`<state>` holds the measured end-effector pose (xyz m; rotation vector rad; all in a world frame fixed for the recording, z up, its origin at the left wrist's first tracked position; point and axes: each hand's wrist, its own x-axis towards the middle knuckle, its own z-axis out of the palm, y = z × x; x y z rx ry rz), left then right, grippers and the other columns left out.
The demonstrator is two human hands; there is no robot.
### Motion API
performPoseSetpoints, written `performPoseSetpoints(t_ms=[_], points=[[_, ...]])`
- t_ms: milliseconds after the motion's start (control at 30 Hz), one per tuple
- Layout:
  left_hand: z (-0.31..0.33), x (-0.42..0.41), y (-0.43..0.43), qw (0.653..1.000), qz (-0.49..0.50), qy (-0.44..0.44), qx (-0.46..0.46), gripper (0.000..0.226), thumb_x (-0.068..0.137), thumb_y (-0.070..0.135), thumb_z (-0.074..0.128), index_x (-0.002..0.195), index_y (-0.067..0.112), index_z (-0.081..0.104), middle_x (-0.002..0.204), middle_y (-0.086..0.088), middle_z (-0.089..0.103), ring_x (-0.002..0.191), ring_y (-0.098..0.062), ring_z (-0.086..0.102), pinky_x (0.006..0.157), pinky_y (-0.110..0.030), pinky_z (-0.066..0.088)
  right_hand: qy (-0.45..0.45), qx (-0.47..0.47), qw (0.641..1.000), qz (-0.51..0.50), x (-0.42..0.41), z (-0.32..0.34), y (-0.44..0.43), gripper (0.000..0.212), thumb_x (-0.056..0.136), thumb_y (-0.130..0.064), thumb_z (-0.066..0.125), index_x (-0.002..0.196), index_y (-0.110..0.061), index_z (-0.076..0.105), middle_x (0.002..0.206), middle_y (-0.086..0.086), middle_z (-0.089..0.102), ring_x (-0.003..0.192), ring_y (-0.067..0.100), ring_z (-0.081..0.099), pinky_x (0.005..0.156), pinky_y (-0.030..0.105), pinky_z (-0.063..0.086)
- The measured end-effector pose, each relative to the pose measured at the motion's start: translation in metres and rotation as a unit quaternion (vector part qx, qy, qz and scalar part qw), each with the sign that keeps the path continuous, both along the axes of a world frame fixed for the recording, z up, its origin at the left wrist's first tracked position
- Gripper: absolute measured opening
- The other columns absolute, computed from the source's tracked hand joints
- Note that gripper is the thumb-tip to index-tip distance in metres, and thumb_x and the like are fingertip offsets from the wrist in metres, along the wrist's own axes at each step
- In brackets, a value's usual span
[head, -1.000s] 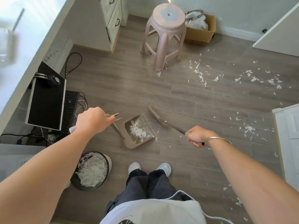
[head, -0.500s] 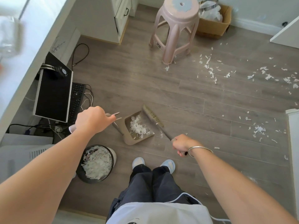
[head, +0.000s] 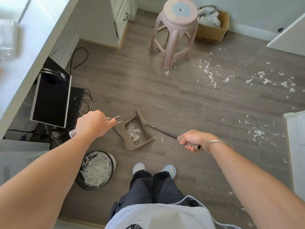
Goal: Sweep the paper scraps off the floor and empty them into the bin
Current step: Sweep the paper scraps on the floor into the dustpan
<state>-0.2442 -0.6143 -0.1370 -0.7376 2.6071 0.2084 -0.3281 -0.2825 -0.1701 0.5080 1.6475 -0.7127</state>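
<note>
My left hand grips the long handle of a tan dustpan that stands on the wooden floor with white paper scraps inside it. My right hand grips the handle end of a broom, whose bristle head lies inside the dustpan over the scraps. A round black bin, nearly full of white scraps, stands at my lower left beside my feet. More paper scraps lie scattered over the floor at the right, past the stool and near the white door.
A pink plastic stool stands ahead, a cardboard box behind it. A monitor, keyboard and cables lie on the floor at the left under a white counter. A white cabinet is at the back; white panels edge the right.
The broom head swung left from the floor beside the dustpan into the dustpan, onto the scraps. My right hand drew closer. The left hand and dustpan stayed put.
</note>
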Motion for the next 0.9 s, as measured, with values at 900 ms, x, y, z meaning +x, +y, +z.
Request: performPoseSetpoints(t_ms=[900], points=[[-0.004, 0.030, -0.038, 0.999, 0.035, -0.004, 0.011, 0.055, 0.085, 0.063, 0.055, 0.066, 0.012, 0.065, 0.062, -0.003, 0.064, 0.058, -0.022, 0.062, 0.063, -0.032, 0.056, 0.083, 0.053, 0.978, 0.183, 0.046, -0.034, -0.051, 0.025, 0.093, -0.010, 0.041, 0.110, -0.004, 0.058, 0.058, 0.009, 0.052, 0.037, 0.015, 0.047, 0.038, 0.014, 0.035]])
